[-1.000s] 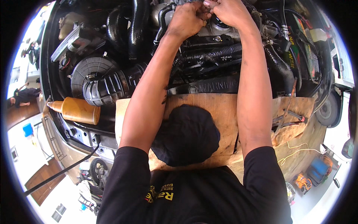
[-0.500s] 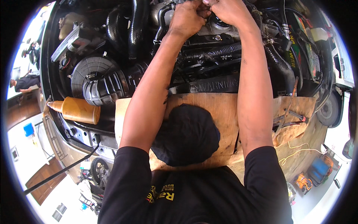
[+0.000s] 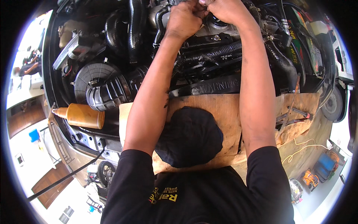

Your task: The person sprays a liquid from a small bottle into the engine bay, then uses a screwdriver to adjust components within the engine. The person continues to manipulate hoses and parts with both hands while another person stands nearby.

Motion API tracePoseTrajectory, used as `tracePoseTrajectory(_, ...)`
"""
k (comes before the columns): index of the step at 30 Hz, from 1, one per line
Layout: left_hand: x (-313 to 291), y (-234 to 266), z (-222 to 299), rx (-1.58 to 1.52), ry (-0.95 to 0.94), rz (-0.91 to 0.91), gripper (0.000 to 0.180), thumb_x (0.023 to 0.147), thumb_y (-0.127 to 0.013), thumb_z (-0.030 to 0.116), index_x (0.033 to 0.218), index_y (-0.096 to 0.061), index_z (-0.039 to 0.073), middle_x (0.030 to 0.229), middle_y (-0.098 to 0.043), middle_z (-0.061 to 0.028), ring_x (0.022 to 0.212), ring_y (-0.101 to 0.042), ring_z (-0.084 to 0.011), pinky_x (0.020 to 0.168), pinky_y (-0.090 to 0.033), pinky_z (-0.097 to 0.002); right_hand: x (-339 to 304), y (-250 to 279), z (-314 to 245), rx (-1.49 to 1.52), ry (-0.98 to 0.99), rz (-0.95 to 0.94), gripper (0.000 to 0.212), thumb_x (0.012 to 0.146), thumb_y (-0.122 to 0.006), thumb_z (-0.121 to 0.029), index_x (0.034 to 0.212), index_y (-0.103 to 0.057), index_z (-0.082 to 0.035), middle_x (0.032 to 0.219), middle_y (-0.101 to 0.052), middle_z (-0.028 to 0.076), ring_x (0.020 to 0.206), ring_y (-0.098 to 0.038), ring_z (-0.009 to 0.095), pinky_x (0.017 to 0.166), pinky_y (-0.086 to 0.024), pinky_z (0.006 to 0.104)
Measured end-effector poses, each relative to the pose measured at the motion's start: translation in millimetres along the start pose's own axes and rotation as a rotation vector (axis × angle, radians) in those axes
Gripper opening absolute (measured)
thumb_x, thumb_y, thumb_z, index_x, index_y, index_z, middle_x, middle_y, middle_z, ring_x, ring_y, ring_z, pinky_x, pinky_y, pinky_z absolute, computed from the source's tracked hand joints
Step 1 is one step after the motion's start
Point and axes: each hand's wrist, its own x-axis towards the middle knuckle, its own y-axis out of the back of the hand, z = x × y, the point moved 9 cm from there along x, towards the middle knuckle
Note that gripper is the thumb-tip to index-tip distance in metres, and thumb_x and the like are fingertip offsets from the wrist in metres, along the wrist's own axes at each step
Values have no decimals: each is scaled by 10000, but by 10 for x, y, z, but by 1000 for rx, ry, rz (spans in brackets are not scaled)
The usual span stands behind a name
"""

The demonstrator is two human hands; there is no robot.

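Both of my hands reach over a car engine at the top edge of the view. My left hand point(image 3: 185, 19) has its fingers curled in, close against those of my right hand point(image 3: 228, 11). The fingertips meet over the engine top, partly cut off by the frame edge, so what they grip is hidden. Just below my right hand sits a round black part point(image 3: 219, 23) on the engine. A black bent hose point(image 3: 159, 28) runs beside my left wrist. Underneath both forearms passes a ribbed black hose point(image 3: 222, 50).
Brown cardboard point(image 3: 229, 112) covers the front edge, bearing a dark rounded cloth thing point(image 3: 188, 136) and hand tools point(image 3: 298, 112). An amber plastic bottle point(image 3: 85, 115) lies left, near the round air filter housing point(image 3: 97, 80). A dark prop rod point(image 3: 67, 173) slants at lower left.
The whole view has shifted slightly, so most things appear a little lower and further right. My hands keep nearly the same pose at the same spot on the engine.
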Motion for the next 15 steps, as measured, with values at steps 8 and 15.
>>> tracePoseTrajectory(8,-25,12,92,-130,81,-251,201,978,-764,155,1103,-776,-2,976,-807,-220,940,-801,-344,816,-591,-431,13,-50,28,28,-172,-201,91,968,-689,-63,965,-627,4,949,-701,200,901,-669,366,823,-513,468)
tracePoseTrajectory(15,-14,21,46,-48,-46,11,227,990,-753,135,1184,-751,17,1030,-812,-199,972,-796,-314,838,-588,-412,16,17,-17,-59,-74,-37,95,975,-687,-64,976,-624,8,963,-697,201,934,-678,355,853,-521,463)
